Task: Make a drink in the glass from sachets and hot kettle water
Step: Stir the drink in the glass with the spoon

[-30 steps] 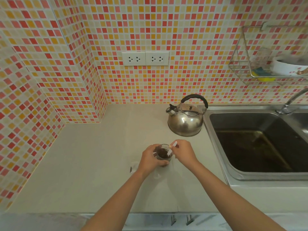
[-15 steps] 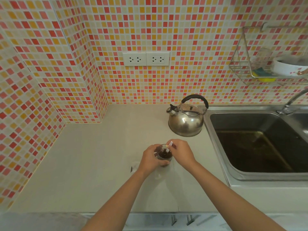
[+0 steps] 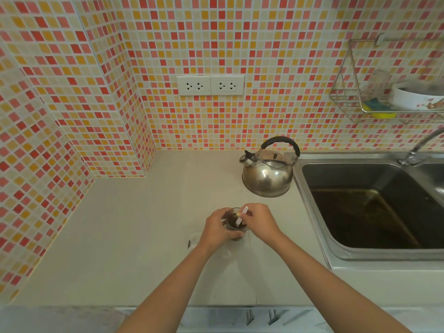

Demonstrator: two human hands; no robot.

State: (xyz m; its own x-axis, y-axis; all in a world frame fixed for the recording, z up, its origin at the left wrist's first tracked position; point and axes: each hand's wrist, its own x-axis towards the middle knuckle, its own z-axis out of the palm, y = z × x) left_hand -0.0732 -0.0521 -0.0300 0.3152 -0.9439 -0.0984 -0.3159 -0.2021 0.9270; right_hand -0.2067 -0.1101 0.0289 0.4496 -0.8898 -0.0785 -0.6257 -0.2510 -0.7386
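1. Reaching in from the near edge, two bare forearms meet over one smooth, pale countertop (image 3: 120, 236).
2. One small clear glass (image 3: 234, 224), round and holding dark brown liquid, stands on the countertop between the hands.
3. Left hand (image 3: 217, 228) wraps the glass from its left side, fingers curled round the wall.
4. Right hand (image 3: 260, 221) sits just right of the rim, fingertips pinching one thin white strip, likely a sachet (image 3: 241, 217), which slants down into the dark liquid.
5. Just left of the left wrist lies one pale, crumpled scrap (image 3: 193, 240) with a dark edge; what it is cannot be told.
6. Farther back, well apart from the glass, stands one rounded, shiny steel kettle (image 3: 266, 175) with an arched black handle and a short spout pointing left.
7. Beside the kettle on the right is one rectangular stainless sink (image 3: 312, 212), its dark basin stained brown, with one curved metal tap (image 3: 422, 145) at its far edge.
8. Glossy mosaic tiles in red, orange, pink and cream cover the wall (image 3: 264, 44), which carries two white socket plates (image 3: 210, 85) side by side and one wire rack (image 3: 353, 102) holding a white bowl.
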